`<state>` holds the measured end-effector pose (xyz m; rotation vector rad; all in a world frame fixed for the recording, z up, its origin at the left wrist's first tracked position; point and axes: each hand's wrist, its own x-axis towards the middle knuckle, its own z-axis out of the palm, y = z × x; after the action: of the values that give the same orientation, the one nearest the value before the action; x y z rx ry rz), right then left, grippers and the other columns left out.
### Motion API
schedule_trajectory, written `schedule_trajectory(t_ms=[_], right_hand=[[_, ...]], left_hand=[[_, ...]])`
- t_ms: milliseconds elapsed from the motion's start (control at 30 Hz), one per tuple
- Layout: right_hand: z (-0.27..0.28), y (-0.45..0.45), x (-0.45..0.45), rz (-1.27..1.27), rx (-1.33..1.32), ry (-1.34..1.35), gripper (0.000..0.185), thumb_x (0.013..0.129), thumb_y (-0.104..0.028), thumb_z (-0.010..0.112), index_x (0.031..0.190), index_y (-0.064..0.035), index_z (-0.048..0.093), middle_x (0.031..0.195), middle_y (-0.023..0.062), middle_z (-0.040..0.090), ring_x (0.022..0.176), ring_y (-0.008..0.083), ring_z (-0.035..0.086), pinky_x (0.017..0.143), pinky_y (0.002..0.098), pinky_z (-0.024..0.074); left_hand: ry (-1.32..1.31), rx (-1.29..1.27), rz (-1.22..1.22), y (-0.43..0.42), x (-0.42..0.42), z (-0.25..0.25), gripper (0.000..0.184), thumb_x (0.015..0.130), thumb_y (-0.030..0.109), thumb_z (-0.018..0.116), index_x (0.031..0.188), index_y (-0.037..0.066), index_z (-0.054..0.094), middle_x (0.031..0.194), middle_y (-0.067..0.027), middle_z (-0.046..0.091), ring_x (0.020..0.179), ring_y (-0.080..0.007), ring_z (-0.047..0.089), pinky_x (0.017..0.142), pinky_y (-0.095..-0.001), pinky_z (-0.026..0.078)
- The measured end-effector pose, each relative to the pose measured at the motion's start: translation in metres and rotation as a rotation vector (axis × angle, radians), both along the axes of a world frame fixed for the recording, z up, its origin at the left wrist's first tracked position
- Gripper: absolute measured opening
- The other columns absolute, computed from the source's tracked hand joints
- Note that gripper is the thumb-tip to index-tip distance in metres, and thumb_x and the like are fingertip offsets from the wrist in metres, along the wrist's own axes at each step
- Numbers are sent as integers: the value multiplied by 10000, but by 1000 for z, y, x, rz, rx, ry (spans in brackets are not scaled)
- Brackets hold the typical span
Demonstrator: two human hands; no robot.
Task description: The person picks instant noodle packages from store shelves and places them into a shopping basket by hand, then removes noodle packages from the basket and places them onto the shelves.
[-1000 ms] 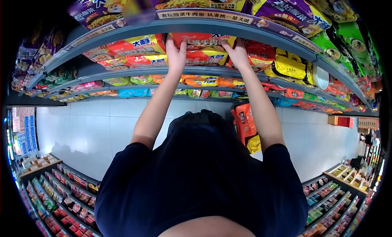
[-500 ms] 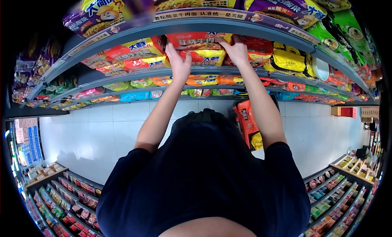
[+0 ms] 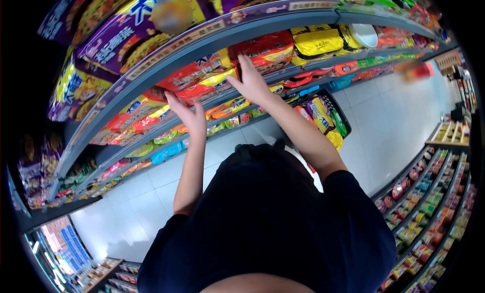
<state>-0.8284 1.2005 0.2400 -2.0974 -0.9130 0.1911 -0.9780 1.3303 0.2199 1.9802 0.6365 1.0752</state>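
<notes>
A red and yellow instant noodle pack [image 3: 194,73] sits on the middle shelf, between my two hands. My left hand [image 3: 188,115] is at its left end, fingertips tucked along the side and thumb apart. At the right end, my right hand [image 3: 254,84] presses with its fingers along the edge and its thumb on the yellow front. Some fingertips are hidden between the packs. To the right lies a darker red noodle pack [image 3: 268,48], and more red packs [image 3: 134,114] line the shelf on the left.
Above is a shelf edge [image 3: 192,38] with purple noodle packs [image 3: 126,35] over it. Yellow packs [image 3: 318,40] and a white bowl [image 3: 365,35] stand farther right. A black basket [image 3: 345,114] holding several packs is at my right, on the tiled floor [image 3: 379,141].
My view has turned, so the shelves now slant up to the right. Both hands stay at the sides of a red noodle pack. More of the basket shows.
</notes>
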Motion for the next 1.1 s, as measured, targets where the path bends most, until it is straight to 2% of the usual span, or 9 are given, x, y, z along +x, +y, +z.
schedule_trajectory(t_ms=[100, 233, 367, 433, 500, 633, 767, 900, 1100], right_hand=[[-27, -51, -5, -61, 287, -27, 559, 851, -190, 602, 1321, 8, 373, 1377, 204, 373, 1289, 332, 357, 1057, 376, 305], [-110, -157, -11, -297, 218, -91, 441, 814, -101, 596, 1227, -19, 468, 1261, 175, 480, 1175, 332, 461, 996, 371, 366], [-243, -307, -41, -491, -292, 153, 407, 838, -220, 557, 1187, -15, 517, 1164, 234, 545, 1078, 371, 518, 919, 406, 419], [-285, -356, -61, -398, -675, 371, 432, 868, -368, 490, 1016, 24, 598, 854, 257, 635, 864, 425, 610, 748, 477, 484], [-325, -390, -85, -439, -626, 450, 413, 857, -348, 508, 963, 36, 619, 853, 256, 641, 846, 397, 626, 736, 430, 495], [-298, -344, -67, -575, -158, 457, 218, 837, -77, 531, 1028, -3, 607, 980, 151, 640, 916, 256, 620, 782, 345, 490], [-229, -242, 13, -237, 255, 332, 158, 887, -48, 502, 1002, 24, 581, 930, 97, 623, 870, 178, 592, 824, 287, 460], [-115, -139, 41, 127, 152, 333, 143, 943, -68, 465, 974, 11, 580, 916, 63, 612, 872, 144, 583, 824, 257, 448], [-65, -36, 0, 387, 178, 430, 143, 919, -13, 470, 980, 20, 595, 932, 79, 632, 870, 143, 617, 807, 255, 476]], left_hand=[[72, 16, -40, -21, -14, -9, 781, 788, -54, 533, 1431, -9, 92, 1457, -225, 120, 1337, -357, 230, 1093, -414, 241], [305, 122, -181, -33, -37, -62, 702, 774, -32, 563, 1393, -14, 232, 1419, -239, 226, 1321, -386, 253, 1074, -429, 263], [607, 120, -303, -29, -73, -140, 562, 764, 68, 629, 1288, 28, 430, 1390, -245, 278, 1291, -412, 279, 1060, -442, 281], [826, -3, -286, -20, -96, -183, 506, 758, 157, 656, 1229, 51, 503, 1374, -255, 292, 1274, -418, 295, 1056, -447, 290], [884, -120, -225, -11, -109, -196, 466, 758, 201, 654, 1190, 68, 542, 1337, -267, 335, 1255, -412, 321, 1048, -433, 310], [712, -66, -31, 8, -116, -184, 412, 751, 162, 649, 1144, 71, 568, 1283, -258, 411, 1224, -393, 379, 1038, -429, 327], [446, -281, 160, 21, -126, -140, 353, 739, 131, 641, 1088, 87, 611, 1244, -238, 460, 1204, -376, 413, 1031, -427, 338], [323, -166, 308, 59, -173, -98, 326, 753, 116, 587, 1074, 72, 627, 1139, -200, 563, 1128, -339, 488, 982, -374, 382], [74, -458, 507, 198, -260, -13, 319, 878, 202, 596, 1154, 45, 579, 1118, -76, 598, 1010, -177, 562, 823, -277, 465]])
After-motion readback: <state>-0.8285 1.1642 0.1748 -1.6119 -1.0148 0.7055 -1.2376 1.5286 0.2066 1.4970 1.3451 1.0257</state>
